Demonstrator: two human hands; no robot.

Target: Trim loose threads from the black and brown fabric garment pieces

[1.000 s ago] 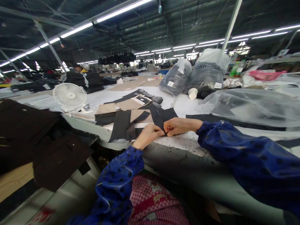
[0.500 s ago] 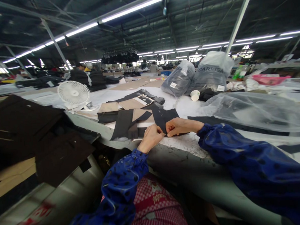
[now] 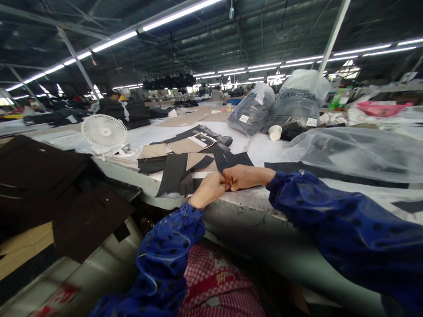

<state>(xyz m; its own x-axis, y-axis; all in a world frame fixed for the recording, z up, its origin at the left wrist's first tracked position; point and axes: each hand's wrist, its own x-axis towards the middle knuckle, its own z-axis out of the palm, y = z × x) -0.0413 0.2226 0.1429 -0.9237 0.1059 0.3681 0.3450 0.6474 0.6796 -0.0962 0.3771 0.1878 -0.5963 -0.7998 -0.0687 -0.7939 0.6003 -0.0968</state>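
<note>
At the table's front edge, my left hand (image 3: 208,189) and my right hand (image 3: 243,176) meet with their fingertips touching. Both are closed in a pinch at the near edge of a black fabric piece (image 3: 237,160); my fingers cover the exact spot they grip. Left of them lies another dark fabric panel (image 3: 170,174), with a beige piece (image 3: 195,160) beside it. Behind these, a loose stack of dark and beige cut pieces (image 3: 180,146) spreads over the white tabletop (image 3: 256,153).
A small white fan (image 3: 104,132) stands at the left, above dark brown fabric panels (image 3: 40,170). Filled plastic bags (image 3: 293,101), a paper cup (image 3: 275,133) and clear plastic sheeting (image 3: 365,154) lie at the back and right. A long black strip (image 3: 352,178) crosses the right side.
My right hand has moved left and now touches my left hand, which has shifted slightly left too. The fabric pieces around them look unmoved.
</note>
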